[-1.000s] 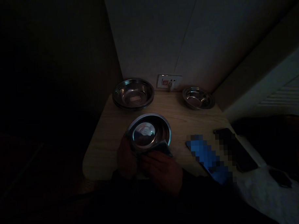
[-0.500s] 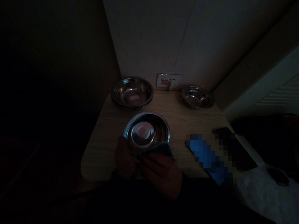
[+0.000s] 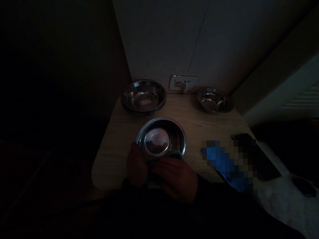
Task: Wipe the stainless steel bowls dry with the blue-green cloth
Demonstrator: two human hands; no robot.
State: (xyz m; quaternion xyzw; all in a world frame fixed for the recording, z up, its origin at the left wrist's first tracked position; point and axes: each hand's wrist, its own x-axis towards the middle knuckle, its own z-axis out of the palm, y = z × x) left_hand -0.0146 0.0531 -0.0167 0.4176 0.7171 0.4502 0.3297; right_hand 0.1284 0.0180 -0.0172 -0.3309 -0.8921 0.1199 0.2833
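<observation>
A shiny metal bowl (image 3: 157,142) is tilted a little at the near part of the wooden table. My left hand (image 3: 137,165) grips its left rim, thumb on the edge. At the near right rim, my right hand (image 3: 177,178) has its fingers closed over a dark cloth (image 3: 176,154) pressed against the bowl. Most of the cloth is hidden under the fingers. The light is very dim, so finger detail is hard to make out.
Stacked metal bowls (image 3: 143,97) stand at the table's back left, and smaller metal bowls (image 3: 215,101) at the back right. A wall socket (image 3: 183,83) holds a plug. A blurred blue object (image 3: 221,162) and a dark phone-like slab (image 3: 257,158) lie at the right on the table (image 3: 110,152).
The view has shifted slightly. My right hand and the cloth have slid along the near rim, and less of the cloth shows now. My left hand keeps its hold on the bowl.
</observation>
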